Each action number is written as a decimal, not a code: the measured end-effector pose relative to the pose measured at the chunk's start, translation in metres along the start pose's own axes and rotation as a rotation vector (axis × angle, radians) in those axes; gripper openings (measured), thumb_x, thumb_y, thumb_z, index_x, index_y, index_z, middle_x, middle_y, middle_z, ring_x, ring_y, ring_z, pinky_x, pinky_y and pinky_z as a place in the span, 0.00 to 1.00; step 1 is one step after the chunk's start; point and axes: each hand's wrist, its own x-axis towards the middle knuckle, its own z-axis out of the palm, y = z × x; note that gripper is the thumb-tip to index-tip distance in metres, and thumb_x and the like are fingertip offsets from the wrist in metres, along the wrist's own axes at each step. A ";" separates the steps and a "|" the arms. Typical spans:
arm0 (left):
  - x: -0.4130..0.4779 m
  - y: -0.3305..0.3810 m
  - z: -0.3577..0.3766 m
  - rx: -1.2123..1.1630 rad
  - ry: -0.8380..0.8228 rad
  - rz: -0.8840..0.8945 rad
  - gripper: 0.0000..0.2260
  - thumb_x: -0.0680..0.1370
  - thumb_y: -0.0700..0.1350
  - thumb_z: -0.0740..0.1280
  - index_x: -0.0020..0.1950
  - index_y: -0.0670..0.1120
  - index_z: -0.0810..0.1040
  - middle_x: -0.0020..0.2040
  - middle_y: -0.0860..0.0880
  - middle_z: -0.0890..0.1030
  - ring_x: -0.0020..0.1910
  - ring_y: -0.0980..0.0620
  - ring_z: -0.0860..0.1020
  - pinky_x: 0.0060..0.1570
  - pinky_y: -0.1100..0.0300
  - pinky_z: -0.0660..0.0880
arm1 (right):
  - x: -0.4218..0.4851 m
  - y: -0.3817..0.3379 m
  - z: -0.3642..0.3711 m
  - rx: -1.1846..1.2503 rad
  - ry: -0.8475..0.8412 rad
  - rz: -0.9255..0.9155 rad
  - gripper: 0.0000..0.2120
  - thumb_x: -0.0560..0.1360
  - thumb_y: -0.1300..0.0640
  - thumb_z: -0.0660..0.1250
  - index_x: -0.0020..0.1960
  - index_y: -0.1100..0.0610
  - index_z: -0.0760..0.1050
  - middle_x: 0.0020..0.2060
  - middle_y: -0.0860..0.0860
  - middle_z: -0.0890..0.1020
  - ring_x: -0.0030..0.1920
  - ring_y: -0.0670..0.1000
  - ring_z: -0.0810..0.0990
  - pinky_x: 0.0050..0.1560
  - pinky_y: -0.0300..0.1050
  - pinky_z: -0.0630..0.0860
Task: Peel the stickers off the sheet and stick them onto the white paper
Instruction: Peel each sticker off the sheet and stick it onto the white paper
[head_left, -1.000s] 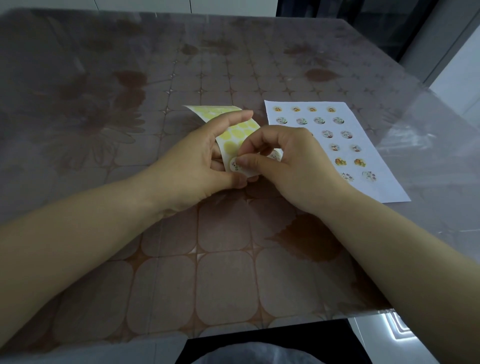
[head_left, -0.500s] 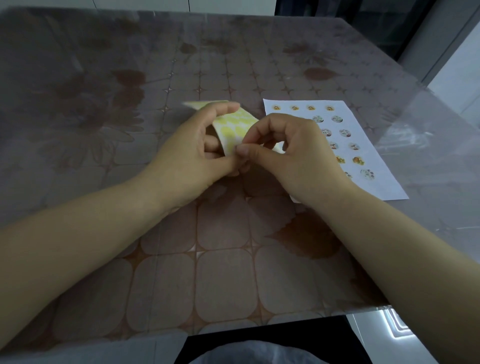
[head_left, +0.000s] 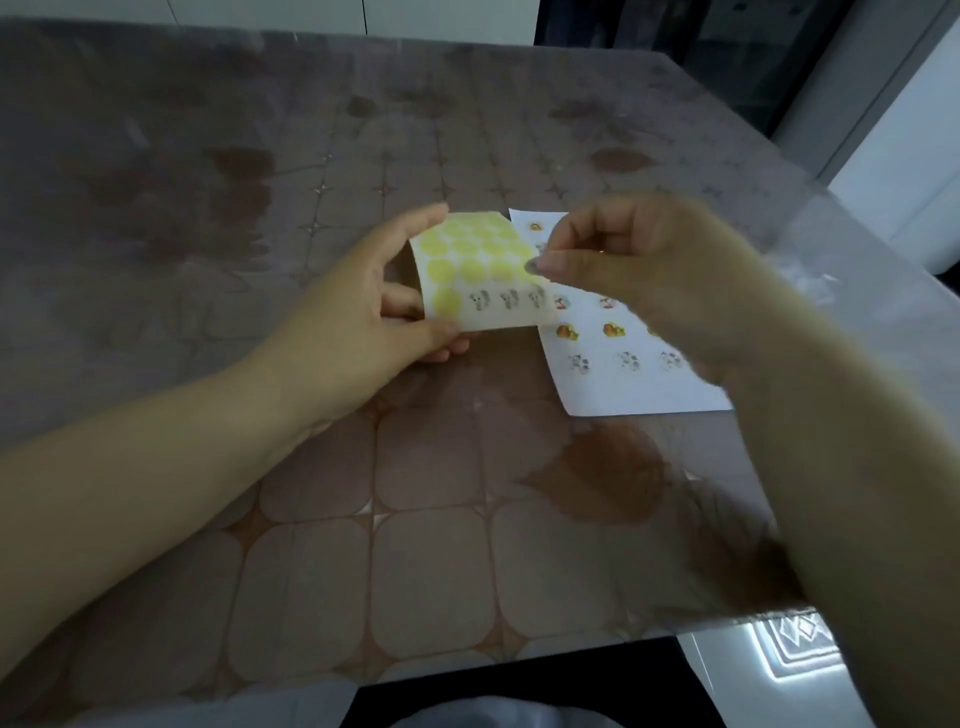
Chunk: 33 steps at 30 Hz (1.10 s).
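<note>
A second ago I had both hands bunched together left of the white paper (head_left: 639, 395), the right one picking at the near edge of the sticker sheet (head_left: 483, 270). Now the right hand (head_left: 649, 280) has pulled up and away and hangs over the paper's far left part. Its thumb and forefinger are closed tip to tip on a small round sticker (head_left: 532, 267), and the other fingers are curled in. The hand is motion-blurred, so I can't tell how cleanly the sticker sits, only that it looks free of the sheet.

The left hand (head_left: 358, 317) has kept its hold. The thumb is on the sheet's near left corner, the forefinger reaches along the sheet's far left edge, and the rest are tucked behind. The sheet is held up off the glass-covered table (head_left: 415, 571), just left of the paper, its right edge overlapping the paper's left margin. It faces me flatter than before: mostly bare yellow circles, with three stickers (head_left: 506, 299) left in its nearest row.

I take the peel as done, with placing next. The paper lies flat with rows of stickers already on it (head_left: 613, 329), and its nearest row (head_left: 626, 361) shows three. I'd judge the task is close to finished, with this sticker and three more to go. The free spot looks to be towards the paper's near edge, though the right arm covers part of it.
</note>
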 end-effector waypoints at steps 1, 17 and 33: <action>0.000 0.000 -0.001 -0.011 0.008 0.009 0.33 0.73 0.31 0.68 0.69 0.59 0.63 0.37 0.48 0.85 0.40 0.52 0.84 0.40 0.65 0.79 | -0.003 0.000 -0.013 -0.050 -0.053 0.033 0.07 0.68 0.48 0.72 0.40 0.51 0.80 0.35 0.50 0.82 0.31 0.42 0.73 0.34 0.34 0.67; -0.001 0.001 0.000 -0.025 -0.012 0.013 0.32 0.75 0.30 0.65 0.73 0.55 0.61 0.40 0.45 0.85 0.41 0.51 0.85 0.40 0.66 0.79 | -0.031 0.028 -0.008 -0.115 -0.118 0.246 0.04 0.66 0.54 0.75 0.36 0.52 0.81 0.24 0.39 0.78 0.29 0.36 0.73 0.32 0.30 0.66; -0.001 0.001 -0.001 -0.022 -0.019 0.005 0.29 0.76 0.30 0.65 0.70 0.54 0.65 0.40 0.42 0.84 0.42 0.50 0.85 0.42 0.65 0.80 | -0.034 0.030 0.002 -0.151 -0.025 0.222 0.06 0.65 0.57 0.76 0.38 0.53 0.79 0.30 0.47 0.79 0.31 0.44 0.74 0.38 0.41 0.72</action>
